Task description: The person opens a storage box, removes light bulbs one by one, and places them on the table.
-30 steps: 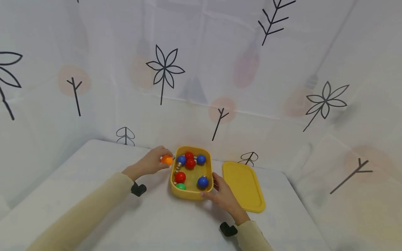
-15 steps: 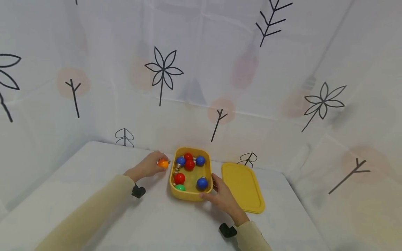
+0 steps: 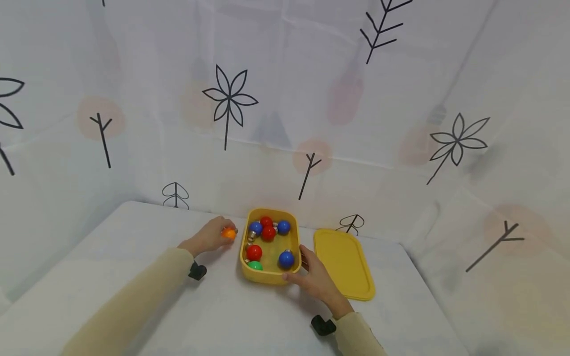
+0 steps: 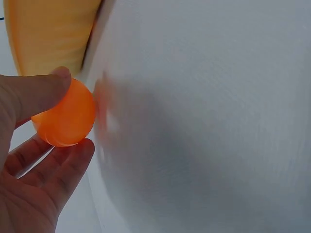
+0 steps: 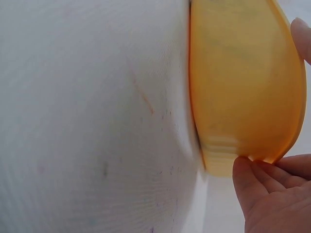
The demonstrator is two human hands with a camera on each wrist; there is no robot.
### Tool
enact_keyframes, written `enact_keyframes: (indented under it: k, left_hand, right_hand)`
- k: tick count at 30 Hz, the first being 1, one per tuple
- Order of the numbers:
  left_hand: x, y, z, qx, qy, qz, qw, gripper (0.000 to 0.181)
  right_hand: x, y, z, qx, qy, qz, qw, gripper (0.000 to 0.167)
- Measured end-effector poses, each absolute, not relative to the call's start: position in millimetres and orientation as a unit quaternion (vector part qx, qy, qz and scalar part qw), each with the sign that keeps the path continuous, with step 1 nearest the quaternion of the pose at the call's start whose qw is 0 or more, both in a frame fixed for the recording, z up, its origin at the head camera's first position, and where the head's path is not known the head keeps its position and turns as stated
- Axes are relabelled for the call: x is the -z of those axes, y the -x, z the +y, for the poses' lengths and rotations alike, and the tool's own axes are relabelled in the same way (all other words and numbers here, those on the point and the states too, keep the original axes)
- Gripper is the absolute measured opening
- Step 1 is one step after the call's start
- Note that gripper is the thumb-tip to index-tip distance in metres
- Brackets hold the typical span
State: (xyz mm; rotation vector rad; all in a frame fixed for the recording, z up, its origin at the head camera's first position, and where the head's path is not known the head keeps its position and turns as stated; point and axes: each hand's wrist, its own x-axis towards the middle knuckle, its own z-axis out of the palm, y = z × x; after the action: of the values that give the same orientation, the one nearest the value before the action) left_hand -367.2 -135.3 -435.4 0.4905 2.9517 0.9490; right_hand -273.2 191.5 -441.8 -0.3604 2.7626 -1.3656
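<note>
My left hand (image 3: 208,238) pinches an orange light bulb (image 4: 70,119) between thumb and fingers, low over the table just left of a yellow plastic box (image 3: 267,278). Whether the bulb touches the table I cannot tell. My right hand (image 3: 317,277) grips the box at its near right corner, thumb at the front rim and fingers along the right wall (image 5: 243,82). Inside the box lie several bulbs: red ones (image 3: 254,252), blue ones (image 3: 286,259) and a green one (image 3: 255,265), partly hidden by the front wall.
A flat yellow lid (image 3: 345,264) lies on the white table (image 3: 213,316), right of the box. Behind the table hangs a pale cloth (image 3: 267,173) printed with plant drawings. Dark straps with small black blocks (image 3: 197,271) sit at both wrists.
My left hand has drawn the orange bulb from the box's left rim leftward and down to near the table. The right hand keeps its grip on the box.
</note>
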Motion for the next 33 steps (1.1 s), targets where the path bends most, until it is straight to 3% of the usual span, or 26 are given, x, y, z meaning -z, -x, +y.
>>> enact_keyframes:
  k: [33]
  left_hand:
    - [431.1, 351.7, -133.9, -0.299, -0.152, 0.942, 0.014, 0.042]
  right_hand:
    - [441.9, 273.7, 190.2, 0.442, 0.117, 0.889, 0.019, 0.1]
